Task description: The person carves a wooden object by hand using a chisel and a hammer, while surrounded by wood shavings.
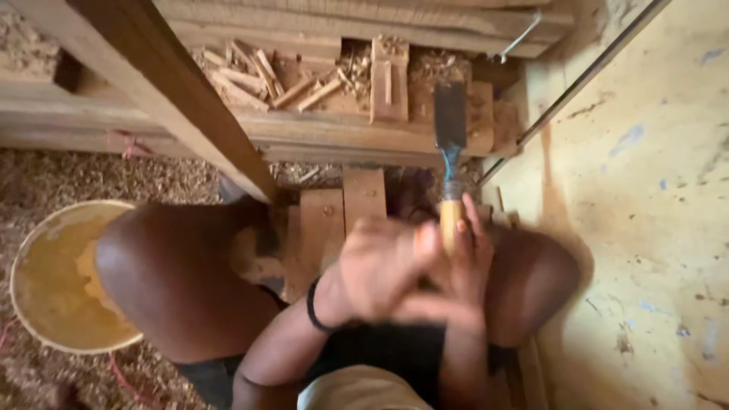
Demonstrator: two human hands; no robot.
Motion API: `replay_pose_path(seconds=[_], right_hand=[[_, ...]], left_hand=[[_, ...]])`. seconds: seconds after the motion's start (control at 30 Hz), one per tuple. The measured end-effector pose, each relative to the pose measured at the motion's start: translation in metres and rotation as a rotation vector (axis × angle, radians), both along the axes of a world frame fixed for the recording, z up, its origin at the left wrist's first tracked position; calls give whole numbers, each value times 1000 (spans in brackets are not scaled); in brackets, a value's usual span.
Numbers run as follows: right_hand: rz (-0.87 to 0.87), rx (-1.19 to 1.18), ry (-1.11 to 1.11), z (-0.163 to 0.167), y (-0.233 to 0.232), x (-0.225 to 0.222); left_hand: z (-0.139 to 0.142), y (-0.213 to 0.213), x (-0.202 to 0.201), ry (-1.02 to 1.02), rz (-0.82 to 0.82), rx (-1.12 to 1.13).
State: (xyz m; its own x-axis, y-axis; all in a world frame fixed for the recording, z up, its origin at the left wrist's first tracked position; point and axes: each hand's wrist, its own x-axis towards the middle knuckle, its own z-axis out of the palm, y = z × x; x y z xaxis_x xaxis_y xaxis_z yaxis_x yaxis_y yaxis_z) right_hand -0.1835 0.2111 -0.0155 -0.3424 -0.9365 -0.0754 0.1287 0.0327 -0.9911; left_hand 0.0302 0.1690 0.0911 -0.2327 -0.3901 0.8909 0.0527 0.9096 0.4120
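Chisel point(449, 163) sits straight ahead of both hands, long axis running away from the body. Wide dark blade is at the far end, down on the wood block point(478, 114); yellow wooden handle is at the near end.

Right hand point(463, 258): fingers curled around the chisel handle, gripping it just below the metal ring. It's the nearer hand, already on the tool.

Left hand point(380, 269): motion-blurred, just beside the right and overlapping it at the handle's near end. It looks loosely cupped, but I cannot tell whether it's closed on the handle or only against it. Black band on that wrist.

Blade edge meets the block beside a cut recess point(389, 83), which has wood chips point(258, 76) and short offcuts piled to the left of it. Exact contact point of the edge is too dark to read.

Around:
- Long timber beam point(175, 91) runs diagonally from top left down towards the knees, well left of the chisel and not in its line.
- Short planks point(342, 205) lie between the knees, under the hands.
- Round yellow bucket point(57, 277) is on the sawdust floor point(91, 178), outside the left knee, well apart from the tool.
- Yellow wall point(653, 228) is close on the right, with a thin metal rod point(577, 80) leaning along it just beside the block. That side is tight for the right elbow.
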Motion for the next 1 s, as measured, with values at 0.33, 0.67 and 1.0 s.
replay_pose_path(seconds=[0.33, 0.67, 1.0], right_hand=[[93, 60, -135, -20, -18, 1], [41, 79, -44, -23, -17, 6], [-19, 127, -51, -34, -2, -9]], left_hand=[[-73, 83, -9, -383, -851, 542], [-62, 64, -33, -231, -603, 469], [-39, -93, -82, -373, 204, 79]])
